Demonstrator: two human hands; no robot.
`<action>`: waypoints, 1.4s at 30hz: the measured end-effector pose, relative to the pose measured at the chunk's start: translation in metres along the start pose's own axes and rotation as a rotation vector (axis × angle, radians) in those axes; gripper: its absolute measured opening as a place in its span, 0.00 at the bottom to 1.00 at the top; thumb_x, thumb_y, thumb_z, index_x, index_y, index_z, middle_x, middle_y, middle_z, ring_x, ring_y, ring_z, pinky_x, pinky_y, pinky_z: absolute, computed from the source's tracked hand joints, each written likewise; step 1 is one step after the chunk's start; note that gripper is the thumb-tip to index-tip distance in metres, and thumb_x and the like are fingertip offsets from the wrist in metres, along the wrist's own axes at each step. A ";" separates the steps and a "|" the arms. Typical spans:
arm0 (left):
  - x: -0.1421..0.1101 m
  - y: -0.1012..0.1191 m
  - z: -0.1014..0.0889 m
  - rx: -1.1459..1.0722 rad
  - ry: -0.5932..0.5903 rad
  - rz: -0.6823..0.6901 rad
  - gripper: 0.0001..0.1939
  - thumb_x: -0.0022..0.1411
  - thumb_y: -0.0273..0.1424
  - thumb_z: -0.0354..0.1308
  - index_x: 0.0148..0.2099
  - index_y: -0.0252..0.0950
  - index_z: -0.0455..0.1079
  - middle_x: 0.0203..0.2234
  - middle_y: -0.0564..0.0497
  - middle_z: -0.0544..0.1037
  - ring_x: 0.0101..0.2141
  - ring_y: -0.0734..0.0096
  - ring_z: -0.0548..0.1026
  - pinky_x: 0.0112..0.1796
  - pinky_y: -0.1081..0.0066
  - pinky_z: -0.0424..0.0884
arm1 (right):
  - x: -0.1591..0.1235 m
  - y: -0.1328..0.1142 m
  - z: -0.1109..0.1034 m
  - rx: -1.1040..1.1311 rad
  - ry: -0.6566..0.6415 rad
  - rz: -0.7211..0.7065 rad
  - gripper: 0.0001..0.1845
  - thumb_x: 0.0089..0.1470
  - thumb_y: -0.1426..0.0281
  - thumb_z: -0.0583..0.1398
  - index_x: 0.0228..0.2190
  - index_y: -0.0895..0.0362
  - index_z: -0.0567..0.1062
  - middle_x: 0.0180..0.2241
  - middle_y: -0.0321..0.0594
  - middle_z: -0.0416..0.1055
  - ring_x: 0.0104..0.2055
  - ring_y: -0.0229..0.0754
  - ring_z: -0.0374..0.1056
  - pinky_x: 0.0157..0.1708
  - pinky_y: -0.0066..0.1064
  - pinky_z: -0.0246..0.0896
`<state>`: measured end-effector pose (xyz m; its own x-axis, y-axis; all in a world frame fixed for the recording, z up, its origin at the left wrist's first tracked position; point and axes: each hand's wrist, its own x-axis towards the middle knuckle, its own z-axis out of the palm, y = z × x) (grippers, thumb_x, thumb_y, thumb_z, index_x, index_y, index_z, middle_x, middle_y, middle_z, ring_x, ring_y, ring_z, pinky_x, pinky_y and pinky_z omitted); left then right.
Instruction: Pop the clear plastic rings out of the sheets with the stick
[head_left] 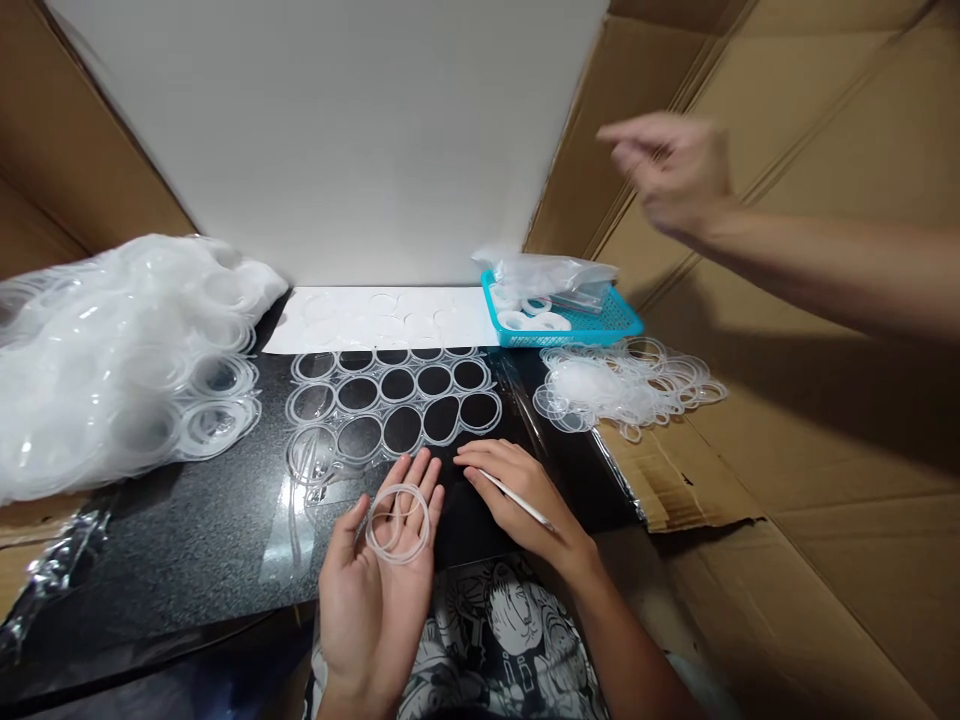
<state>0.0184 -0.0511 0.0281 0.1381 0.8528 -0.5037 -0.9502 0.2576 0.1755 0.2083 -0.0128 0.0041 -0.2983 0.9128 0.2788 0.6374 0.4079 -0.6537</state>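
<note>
My left hand (379, 580) lies palm up with its fingers stretched out, and a clear plastic ring (397, 522) rests loose on the fingers. My right hand (525, 495) lies palm down on the black surface, with a thin white stick (517, 500) held between its fingers. Just beyond both hands is a clear sheet of punched rings (394, 405) with several round holes.
A heap of clear ring sheets (112, 360) fills the left. A pile of loose rings (622, 385) lies at the right, behind it a blue basket (600, 325) with a plastic bag. Another person's hand (671, 170) reaches in at upper right. Cardboard walls surround the black worktop (187, 530).
</note>
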 end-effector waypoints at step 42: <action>0.000 -0.003 0.000 0.017 0.006 0.041 0.35 0.71 0.33 0.51 0.76 0.29 0.52 0.69 0.31 0.63 0.67 0.45 0.64 0.61 0.56 0.71 | 0.000 0.005 0.003 -0.037 -0.003 -0.024 0.13 0.70 0.69 0.58 0.51 0.48 0.79 0.54 0.37 0.78 0.55 0.44 0.73 0.59 0.43 0.65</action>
<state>0.0212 -0.0520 0.0276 0.0975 0.8601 -0.5007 -0.9501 0.2302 0.2106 0.2095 -0.0110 -0.0019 -0.3160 0.9029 0.2914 0.6562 0.4298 -0.6202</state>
